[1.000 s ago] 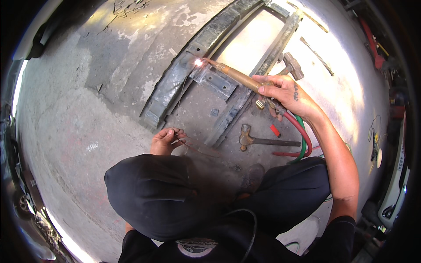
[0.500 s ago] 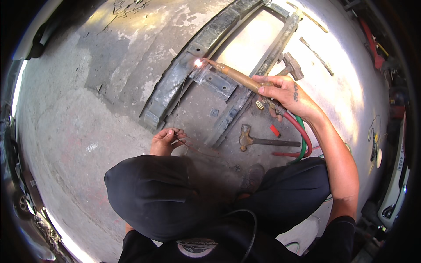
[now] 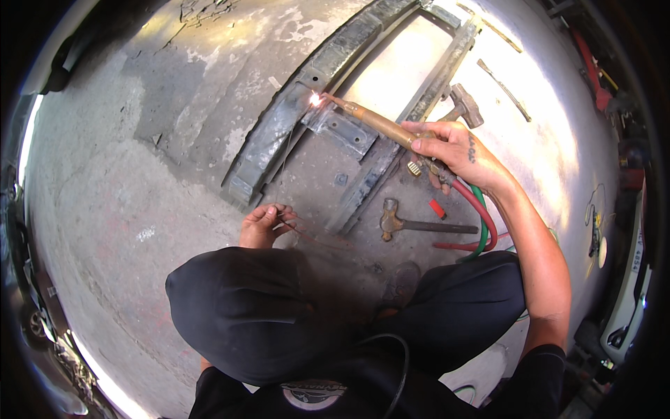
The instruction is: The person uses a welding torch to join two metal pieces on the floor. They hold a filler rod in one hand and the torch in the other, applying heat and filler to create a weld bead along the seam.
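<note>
My right hand [image 3: 450,150] is closed round the handle of a brass gas welding torch [image 3: 380,123]. Its tip points at a bright glowing spot [image 3: 315,99] on a dark metal frame [image 3: 269,143], where a bracket plate [image 3: 342,133] meets the long curved beam. Red and green hoses [image 3: 481,213] run from the torch's rear end. Below the beam's near end, my left hand [image 3: 262,222] pinches a thin filler rod [image 3: 285,157]. The rod slants up toward the glowing spot, and its upper end is hard to make out against the metal.
A ball-peen hammer [image 3: 426,225] and a small red piece [image 3: 437,208] lie on the concrete right of the frame. Farther off are a sledgehammer head [image 3: 466,106] and a chisel-like bar [image 3: 504,89]. Car parts [image 3: 628,279] line the right rim.
Almost nothing differs. The glow at the torch tip has changed slightly in shape, and both hands hold nearly the same places.
</note>
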The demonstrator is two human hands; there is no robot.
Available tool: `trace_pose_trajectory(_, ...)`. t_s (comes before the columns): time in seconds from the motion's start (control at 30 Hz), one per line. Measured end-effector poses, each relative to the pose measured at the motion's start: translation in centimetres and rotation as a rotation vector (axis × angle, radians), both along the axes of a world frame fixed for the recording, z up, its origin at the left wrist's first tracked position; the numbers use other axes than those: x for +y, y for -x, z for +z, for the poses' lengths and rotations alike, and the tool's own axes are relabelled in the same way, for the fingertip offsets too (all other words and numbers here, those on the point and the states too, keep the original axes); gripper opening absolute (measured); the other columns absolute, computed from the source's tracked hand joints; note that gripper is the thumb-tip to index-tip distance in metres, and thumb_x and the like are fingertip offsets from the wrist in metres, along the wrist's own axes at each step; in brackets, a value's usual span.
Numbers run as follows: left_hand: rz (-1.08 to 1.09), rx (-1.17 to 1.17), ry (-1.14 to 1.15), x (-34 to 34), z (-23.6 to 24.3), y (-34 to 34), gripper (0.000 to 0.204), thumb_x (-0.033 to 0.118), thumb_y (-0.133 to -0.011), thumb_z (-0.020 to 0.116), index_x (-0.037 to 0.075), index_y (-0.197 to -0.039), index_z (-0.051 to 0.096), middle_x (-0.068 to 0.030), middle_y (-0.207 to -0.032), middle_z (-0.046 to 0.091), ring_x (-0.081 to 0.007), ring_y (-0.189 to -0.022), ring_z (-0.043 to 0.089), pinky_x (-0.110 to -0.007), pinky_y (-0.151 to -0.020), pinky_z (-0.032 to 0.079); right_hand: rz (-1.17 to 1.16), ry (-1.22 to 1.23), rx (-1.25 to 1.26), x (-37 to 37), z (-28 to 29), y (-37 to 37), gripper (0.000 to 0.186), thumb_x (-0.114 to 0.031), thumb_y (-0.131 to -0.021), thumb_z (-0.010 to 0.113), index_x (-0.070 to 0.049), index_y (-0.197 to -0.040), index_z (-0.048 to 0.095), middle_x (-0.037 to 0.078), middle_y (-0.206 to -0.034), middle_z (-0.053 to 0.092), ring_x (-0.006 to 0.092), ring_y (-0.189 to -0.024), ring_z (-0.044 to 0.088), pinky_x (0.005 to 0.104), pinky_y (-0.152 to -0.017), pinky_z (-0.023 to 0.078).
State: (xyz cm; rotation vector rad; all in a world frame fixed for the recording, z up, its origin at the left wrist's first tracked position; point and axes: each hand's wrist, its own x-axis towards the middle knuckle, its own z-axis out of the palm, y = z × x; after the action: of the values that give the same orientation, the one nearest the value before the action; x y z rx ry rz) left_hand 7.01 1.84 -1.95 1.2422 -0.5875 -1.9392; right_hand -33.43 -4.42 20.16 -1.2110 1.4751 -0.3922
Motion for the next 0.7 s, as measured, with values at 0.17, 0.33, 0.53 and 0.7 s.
trace_pose_trajectory(0.17, -0.006, 0.0, 0.01, 0.01, -0.08, -0.04, 0.025, 0.018, -0.109, 0.057, -0.003, -0.117, 0.068, -0.0177, -0.117, 0.074, -0.0307, -0.11, 0.073, -0.049, -0.096, 0.06, -0.037, 0.051, -0.035, 0.27, -0.2, -0.35, 0.055, -0.023, -0.103, 0.063, 0.004, -0.15, 0.054, 0.005, -0.091, 0.066, 0.0121, -0.053, 0.063, 0.0276, -0.047, 0.049)
trace_pose_trajectory(0.33, 0.001, 0.017, 0.003, 0.04, -0.2, -0.1, 0.025, 0.018, -0.109, 0.058, -0.003, -0.117, 0.068, -0.018, -0.117, 0.074, -0.0304, -0.11, 0.073, -0.049, -0.096, 0.06, -0.029, 0.037, -0.023, 0.21, -0.25, -0.34, 0.056, -0.024, -0.103, 0.063, 0.004, -0.151, 0.054, 0.005, -0.091, 0.066, 0.0121, -0.053, 0.063, 0.0273, -0.047, 0.049)
trace_pose_trajectory(0.53, 0.007, -0.003, 0.008, 0.1, 0.09, 0.14, 0.025, 0.019, -0.109, 0.058, -0.003, -0.117, 0.069, -0.018, -0.116, 0.074, -0.0302, -0.109, 0.073, -0.048, -0.096, 0.06, -0.039, 0.044, -0.037, 0.26, -0.46, -0.24, 0.056, -0.024, -0.103, 0.064, 0.004, -0.151, 0.055, 0.005, -0.091, 0.066, 0.0119, -0.053, 0.063, 0.027, -0.047, 0.048)
trace_pose_trajectory(0.7, 0.001, 0.004, 0.006, 0.09, -0.31, -0.09, 0.025, 0.018, -0.109, 0.058, -0.002, -0.117, 0.069, -0.0178, -0.116, 0.074, -0.0299, -0.109, 0.073, -0.048, -0.096, 0.061, -0.035, 0.04, -0.024, 0.26, -0.24, -0.39, 0.055, -0.024, -0.103, 0.064, 0.003, -0.151, 0.055, 0.005, -0.091, 0.066, 0.0116, -0.053, 0.062, 0.0272, -0.047, 0.049)
